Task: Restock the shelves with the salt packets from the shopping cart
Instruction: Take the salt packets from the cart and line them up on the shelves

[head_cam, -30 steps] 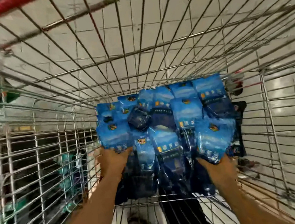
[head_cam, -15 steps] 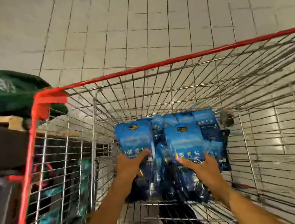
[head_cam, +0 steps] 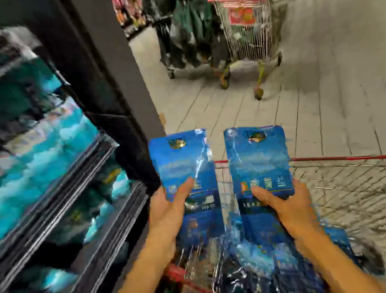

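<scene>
My left hand (head_cam: 169, 214) grips a blue salt packet (head_cam: 180, 163) by its lower part, thumb across the front. A second blue salt packet (head_cam: 258, 159) stands upright in my right hand (head_cam: 287, 207), held the same way. Both packets are lifted above the red-rimmed wire shopping cart (head_cam: 352, 158). More blue salt packets (head_cam: 253, 267) lie piled in the cart below my wrists. The dark shelves (head_cam: 73, 188) on the left hold blurred teal and blue packets.
A dark shelf end panel (head_cam: 113, 78) rises just left of the packets. Farther down the tiled aisle stands another wire cart (head_cam: 252, 26) with a pink sign, beside a rack of dark green goods (head_cam: 189, 22).
Both hands have lifted a packet each out of the cart. The view has swung up from the cart's inside to the aisle and the shelves on the left.
</scene>
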Motion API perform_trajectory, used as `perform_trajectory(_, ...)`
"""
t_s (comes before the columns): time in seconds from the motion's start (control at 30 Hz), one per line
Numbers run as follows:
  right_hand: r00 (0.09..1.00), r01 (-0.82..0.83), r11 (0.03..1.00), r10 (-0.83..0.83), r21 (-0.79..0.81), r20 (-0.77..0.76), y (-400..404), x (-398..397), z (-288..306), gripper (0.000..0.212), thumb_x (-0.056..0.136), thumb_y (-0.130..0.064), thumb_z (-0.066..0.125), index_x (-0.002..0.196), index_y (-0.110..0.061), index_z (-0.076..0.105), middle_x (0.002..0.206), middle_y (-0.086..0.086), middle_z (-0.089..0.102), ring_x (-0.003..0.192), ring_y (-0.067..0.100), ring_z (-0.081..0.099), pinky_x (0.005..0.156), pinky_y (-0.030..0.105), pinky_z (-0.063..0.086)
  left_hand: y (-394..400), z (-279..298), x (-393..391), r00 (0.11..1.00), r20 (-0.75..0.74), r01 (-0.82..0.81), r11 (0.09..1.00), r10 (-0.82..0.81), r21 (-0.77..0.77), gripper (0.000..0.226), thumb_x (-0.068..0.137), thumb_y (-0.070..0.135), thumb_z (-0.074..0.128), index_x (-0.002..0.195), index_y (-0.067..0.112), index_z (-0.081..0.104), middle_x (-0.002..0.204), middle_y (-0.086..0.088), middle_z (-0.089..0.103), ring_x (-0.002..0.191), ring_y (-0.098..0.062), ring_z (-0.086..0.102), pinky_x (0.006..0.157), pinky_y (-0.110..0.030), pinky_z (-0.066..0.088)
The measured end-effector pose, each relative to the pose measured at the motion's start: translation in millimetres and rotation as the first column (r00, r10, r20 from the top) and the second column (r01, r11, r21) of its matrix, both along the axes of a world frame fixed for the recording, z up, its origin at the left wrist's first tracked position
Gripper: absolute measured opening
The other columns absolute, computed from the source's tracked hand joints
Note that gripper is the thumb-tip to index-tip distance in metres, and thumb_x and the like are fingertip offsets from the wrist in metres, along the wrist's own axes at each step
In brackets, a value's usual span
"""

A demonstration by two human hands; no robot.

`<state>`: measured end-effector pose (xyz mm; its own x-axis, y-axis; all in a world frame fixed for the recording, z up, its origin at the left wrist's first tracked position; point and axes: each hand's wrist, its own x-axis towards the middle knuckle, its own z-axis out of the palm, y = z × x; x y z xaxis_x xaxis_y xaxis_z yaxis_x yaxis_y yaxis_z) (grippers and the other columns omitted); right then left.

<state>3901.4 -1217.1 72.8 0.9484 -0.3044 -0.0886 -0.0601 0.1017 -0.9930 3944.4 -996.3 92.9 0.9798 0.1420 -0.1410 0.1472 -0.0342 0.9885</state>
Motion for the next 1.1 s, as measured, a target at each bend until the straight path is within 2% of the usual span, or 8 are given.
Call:
perform_trajectory(0.13, 0.975, -0.139, 0.989, 0.127, 0.057, 0.181, 61, 8, 72, 0.033, 0.055, -0.045, 0.087, 0.085, -0.037, 0.077, 0.082, -0.012, 0.077, 0.071, 0.002, 0.073, 0.057, 0.014, 0.053, 56, 82, -39, 0.974, 0.202, -0.116, 0.991, 0.101, 0.067, 0.04, 0.076, 0.037, 0.074, 0.108, 0.013, 0.071, 0.102, -0.002, 0.077, 0.097, -0.021, 0.072, 0.087, -0.04, 0.057)
perform_trajectory(0.27, 0.896, -0.326, 0.944, 0.288, 0.058, 0.339, 124, 19, 134, 0.028, 0.061, -0.03, 0.088, 0.086, -0.025, 0.077, 0.084, -0.007, 0.078, 0.072, 0.005, 0.072, 0.059, 0.019, 0.056, 104, 162, -83, 0.892, 0.409, -0.275, 0.95, 0.195, 0.149, 0.048, 0.067, 0.05, 0.071, 0.1, 0.015, 0.072, 0.087, 0.015, 0.077, 0.075, 0.002, 0.071, 0.063, -0.015, 0.053)
perform_trajectory(0.37, 0.786, -0.497, 0.867, 0.432, 0.035, 0.443, 169, 21, 179, 0.026, 0.065, -0.027, 0.086, 0.09, -0.028, 0.078, 0.089, -0.003, 0.079, 0.076, 0.009, 0.074, 0.062, 0.022, 0.057, 141, 211, -114, 0.81, 0.501, -0.414, 0.903, 0.307, 0.116, 0.04, 0.07, 0.044, 0.072, 0.099, 0.016, 0.071, 0.088, 0.012, 0.077, 0.073, 0.002, 0.07, 0.06, -0.014, 0.052)
perform_trajectory(0.63, 0.418, -0.822, 0.568, 0.664, -0.053, 0.62, 288, 10, 286, 0.042, 0.063, -0.041, 0.08, 0.098, -0.018, 0.077, 0.099, 0.001, 0.078, 0.088, 0.017, 0.075, 0.072, 0.029, 0.06, 226, 305, -196, 0.588, 0.536, -0.695, 0.717, 0.606, -0.049, 0.026, 0.079, 0.029, 0.076, 0.098, 0.012, 0.074, 0.094, -0.003, 0.078, 0.08, -0.015, 0.074, 0.065, -0.029, 0.059)
perform_trajectory(0.8, 0.23, -0.928, 0.358, 0.768, -0.103, 0.598, 388, -6, 346, 0.041, 0.07, -0.027, 0.081, 0.106, -0.009, 0.073, 0.1, 0.002, 0.078, 0.091, 0.019, 0.074, 0.078, 0.034, 0.061, 297, 357, -239, 0.456, 0.544, -0.803, 0.59, 0.704, -0.089, 0.021, 0.081, 0.02, 0.076, 0.098, 0.01, 0.073, 0.086, -0.001, 0.078, 0.07, -0.012, 0.073, 0.061, -0.026, 0.059)
perform_trajectory(0.93, 0.16, -0.947, 0.284, 0.825, -0.153, 0.542, 473, -13, 378, 0.032, 0.077, -0.015, 0.081, 0.107, -0.007, 0.072, 0.1, 0.003, 0.078, 0.09, 0.019, 0.074, 0.079, 0.034, 0.06, 377, 384, -254, 0.456, 0.465, -0.836, 0.544, 0.759, -0.069, 0.023, 0.081, 0.019, 0.077, 0.102, 0.013, 0.072, 0.086, -0.004, 0.076, 0.073, -0.019, 0.072, 0.072, -0.04, 0.062)
perform_trajectory(1.03, 0.163, -0.964, 0.242, 0.87, -0.115, 0.466, 533, -12, 390, 0.038, 0.078, -0.007, 0.079, 0.114, -0.004, 0.069, 0.107, 0.011, 0.076, 0.101, 0.028, 0.072, 0.086, 0.044, 0.06, 438, 392, -252, 0.485, 0.393, -0.838, 0.543, 0.781, -0.046, 0.019, 0.082, 0.021, 0.076, 0.098, 0.015, 0.07, 0.084, -0.002, 0.075, 0.067, -0.015, 0.072, 0.059, -0.032, 0.06)
perform_trajectory(1.1, 0.196, -0.965, 0.249, 0.891, -0.082, 0.41, 567, -7, 393, 0.041, 0.077, -0.003, 0.079, 0.117, -0.002, 0.068, 0.109, 0.014, 0.075, 0.103, 0.031, 0.071, 0.083, 0.045, 0.06, 472, 392, -243, 0.514, 0.352, -0.826, 0.562, 0.782, -0.043, 0.011, 0.084, 0.018, 0.074, 0.092, 0.015, 0.068, 0.08, -0.002, 0.072, 0.066, -0.016, 0.069, 0.064, -0.033, 0.06)
